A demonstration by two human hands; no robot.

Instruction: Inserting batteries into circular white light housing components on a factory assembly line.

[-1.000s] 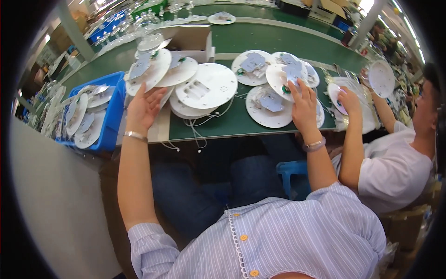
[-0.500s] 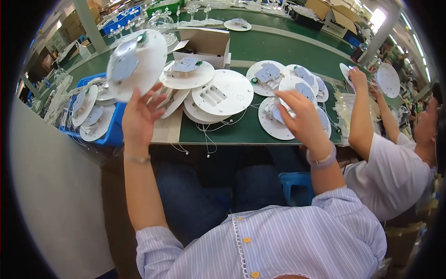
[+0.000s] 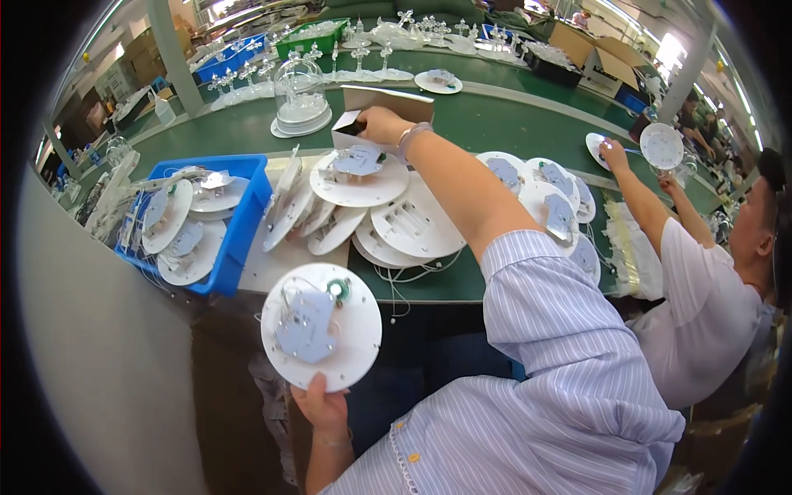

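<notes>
My left hand [image 3: 324, 410] grips the lower rim of a round white disc [image 3: 356, 351], thumb on its face. The disc carries a grey angular plate and a small green ring-shaped part, and is held up in front of the table's edge. My right hand [image 3: 384, 126] reaches over the table into a small open cardboard box [image 3: 341, 134]; its fingertips are hidden inside, so what they touch does not show. Beneath my right wrist lies a heap of similar discs [image 3: 328, 187], some leaning on edge and one face down with rectangular slots.
At the left a blue crate [image 3: 262, 194] holds more discs. A clear dome [image 3: 299, 91] stands on stacked white discs behind. More discs [image 3: 557, 175] lie right of my right arm. A co-worker [image 3: 701, 305] sits at the right, handling discs. Thin white cables hang over the table edge.
My left hand has brought its disc down and toward me, off the table. My right hand has left the right-hand discs and moved left and forward into the box.
</notes>
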